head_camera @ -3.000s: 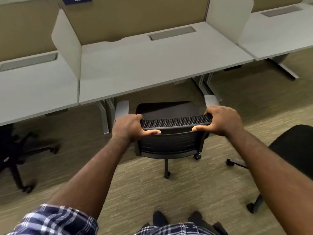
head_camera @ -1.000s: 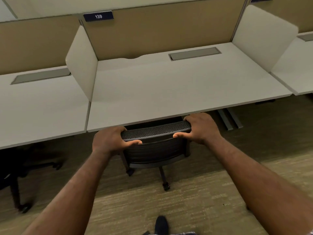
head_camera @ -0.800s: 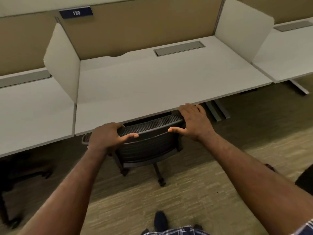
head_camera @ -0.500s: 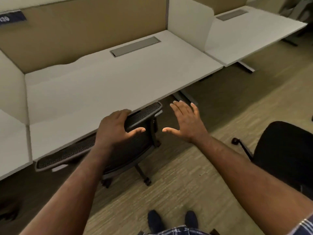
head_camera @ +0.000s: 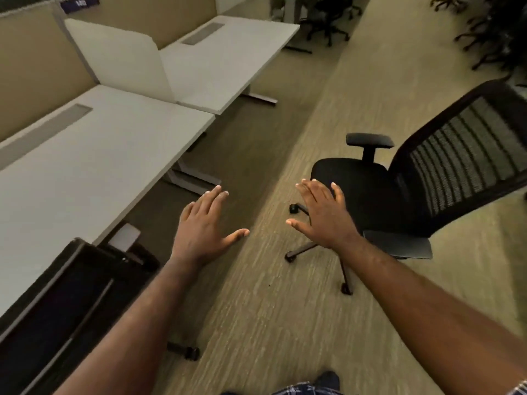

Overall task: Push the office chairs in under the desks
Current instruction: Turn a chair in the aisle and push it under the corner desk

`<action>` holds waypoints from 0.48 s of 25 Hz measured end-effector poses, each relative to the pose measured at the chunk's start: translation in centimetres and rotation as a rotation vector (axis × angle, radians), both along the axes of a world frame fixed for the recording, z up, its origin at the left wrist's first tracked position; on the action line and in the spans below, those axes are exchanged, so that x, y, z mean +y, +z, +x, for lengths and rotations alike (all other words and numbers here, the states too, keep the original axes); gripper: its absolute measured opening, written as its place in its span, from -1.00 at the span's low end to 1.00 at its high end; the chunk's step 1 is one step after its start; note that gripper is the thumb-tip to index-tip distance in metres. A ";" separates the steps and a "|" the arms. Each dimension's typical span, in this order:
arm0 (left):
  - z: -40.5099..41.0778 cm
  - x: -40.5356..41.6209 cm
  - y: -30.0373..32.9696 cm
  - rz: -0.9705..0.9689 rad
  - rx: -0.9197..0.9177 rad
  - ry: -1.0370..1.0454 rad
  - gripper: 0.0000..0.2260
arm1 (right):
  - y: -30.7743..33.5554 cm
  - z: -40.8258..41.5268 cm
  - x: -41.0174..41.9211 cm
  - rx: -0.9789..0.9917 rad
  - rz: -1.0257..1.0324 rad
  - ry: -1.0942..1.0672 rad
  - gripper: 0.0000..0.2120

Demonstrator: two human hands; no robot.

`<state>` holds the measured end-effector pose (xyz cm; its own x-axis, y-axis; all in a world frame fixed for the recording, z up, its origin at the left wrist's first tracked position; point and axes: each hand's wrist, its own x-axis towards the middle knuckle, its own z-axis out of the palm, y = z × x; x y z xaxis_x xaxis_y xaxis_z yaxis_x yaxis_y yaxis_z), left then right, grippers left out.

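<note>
With both the left hand (head_camera: 203, 232) and right hand (head_camera: 323, 215) spread wide and empty, the free chair (head_camera: 399, 195) is judged light-rolling on casters, best gripped at its stiff backrest top.

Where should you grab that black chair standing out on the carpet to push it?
Probably the top edge of the black chair's mesh backrest, from behind. The seat faces the desk, and both hands are open, holding nothing.

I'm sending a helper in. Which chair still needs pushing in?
Follow the row of white desks to the carpet aisle on their right. The black mesh-back chair stands alone there, past the right hand, clear of every desk; the other near chair is already tucked under.
</note>
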<state>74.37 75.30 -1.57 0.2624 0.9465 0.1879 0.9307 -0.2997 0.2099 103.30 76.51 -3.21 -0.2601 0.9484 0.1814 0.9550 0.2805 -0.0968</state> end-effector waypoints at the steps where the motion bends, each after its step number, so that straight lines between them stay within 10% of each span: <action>1: 2.9 0.8 -0.2 -0.009 -0.014 -0.034 -0.14 | -0.1 2.9 -0.1 0.003 0.003 -0.031 -0.20; 12: 33.7 5.8 -1.5 -0.050 -0.086 -0.376 -0.15 | -0.4 31.7 -4.8 -0.026 0.029 -0.434 -0.22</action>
<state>108.10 81.12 -3.10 0.5778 0.7960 0.1804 0.7366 -0.6037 0.3049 135.00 71.72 -3.60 0.1565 0.9656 0.2077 0.9870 -0.1452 -0.0690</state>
